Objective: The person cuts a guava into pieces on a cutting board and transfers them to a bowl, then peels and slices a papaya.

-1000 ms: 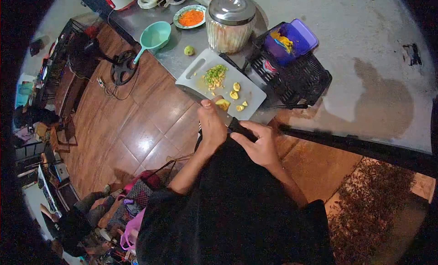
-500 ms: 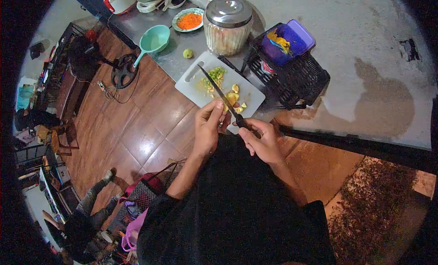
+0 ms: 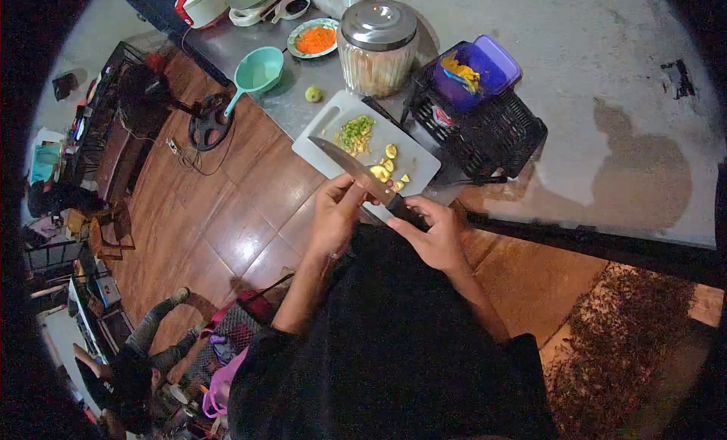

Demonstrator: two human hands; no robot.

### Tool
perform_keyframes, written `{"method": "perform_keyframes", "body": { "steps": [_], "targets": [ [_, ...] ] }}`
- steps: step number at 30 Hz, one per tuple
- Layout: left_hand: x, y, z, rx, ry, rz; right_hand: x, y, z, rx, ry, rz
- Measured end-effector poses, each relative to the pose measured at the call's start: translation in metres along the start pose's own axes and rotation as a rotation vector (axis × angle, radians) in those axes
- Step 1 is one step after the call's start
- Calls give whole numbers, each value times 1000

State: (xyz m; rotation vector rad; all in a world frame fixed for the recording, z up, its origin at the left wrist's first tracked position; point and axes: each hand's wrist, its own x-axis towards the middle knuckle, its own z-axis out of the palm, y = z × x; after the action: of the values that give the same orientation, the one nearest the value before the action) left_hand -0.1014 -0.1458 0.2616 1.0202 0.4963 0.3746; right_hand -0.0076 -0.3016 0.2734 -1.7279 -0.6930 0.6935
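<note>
Brown tiled floor [image 3: 235, 205] (shiny), grey wall [image 3: 636, 76]

A red-and-white appliance [image 3: 206, 4] sits at the table's [image 3: 291, 107] far left corner; on the left edge a teal bowl [image 3: 260, 69] juts its handle over the floor [image 3: 242, 235]. Towards the far edge, a plate [image 3: 292, 43] of orange shreds [image 3: 316, 40] lies beside a lidded jar [image 3: 378, 54]. Towards the right end, a black crate [image 3: 500, 141] bears a purple container [image 3: 496, 60]
</note>
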Motion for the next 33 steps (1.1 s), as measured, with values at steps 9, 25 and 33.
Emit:
{"method": "perform_keyframes", "body": {
  "steps": [9,25,33],
  "targets": [
    [0,7,21,114,166,59,-4,1,-5,26,-66,-45],
    [-6,2,45,223,215,167,-3,13,0,192,36,53],
    [-13,2,52,205,232,216,-8,-2,-1,274,2,172]
  ]
}}
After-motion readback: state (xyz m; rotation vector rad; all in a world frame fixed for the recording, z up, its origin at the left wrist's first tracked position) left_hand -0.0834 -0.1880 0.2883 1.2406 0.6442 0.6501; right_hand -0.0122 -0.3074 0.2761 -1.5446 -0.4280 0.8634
